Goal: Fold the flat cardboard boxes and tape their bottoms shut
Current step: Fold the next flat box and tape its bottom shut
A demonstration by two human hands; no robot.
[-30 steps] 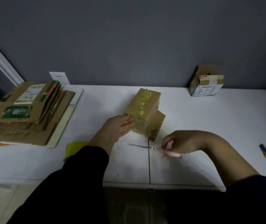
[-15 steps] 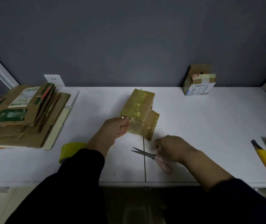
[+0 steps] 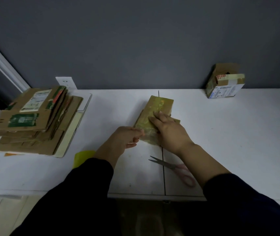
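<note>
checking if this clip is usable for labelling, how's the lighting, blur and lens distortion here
Head view: dim and underexposed, so the tape-covered brown cardboard box looks greenish; the left hand pinching its near corner is slightly motion-smeared, the right hand pressed flat on it less so; pink-handled scissors read clearly; no glare; edges lean from the wide-angle lens.

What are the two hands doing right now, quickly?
Left hand: fingers curled, pinching the near left edge of the taped box.
Right hand: open, fingers flat, pressing on top of the box.
</note>
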